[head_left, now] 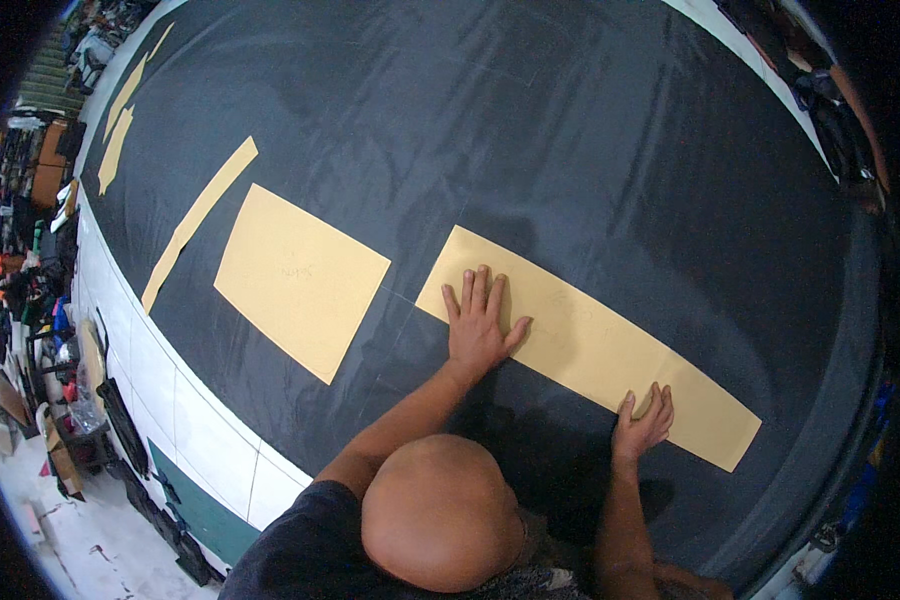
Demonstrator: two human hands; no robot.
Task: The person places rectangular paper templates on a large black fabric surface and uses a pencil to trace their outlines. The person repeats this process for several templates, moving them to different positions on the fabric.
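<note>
On the dark fabric (590,130) lies a long tan paper pattern piece (590,325), slanting down toward the right, one end narrowing. My left hand (478,328) presses flat on its left part, fingers spread and thumb out to the side. Farther right, my right hand (643,428) rests over its near edge, fingertips on the paper and thumb apart from the fingers. Neither hand grips anything. To the left of my left hand, apart from it, is a wider four-sided tan pattern piece (300,280) with faint marks on it.
A narrow curved tan strip (198,225) lies left of the wide piece. Smaller tan pieces (117,150) are at the far left. The white table edge (190,385) curves along the left, with clutter (70,400) beyond. A head (440,515) and dark-sleeved shoulder cover part of the near side.
</note>
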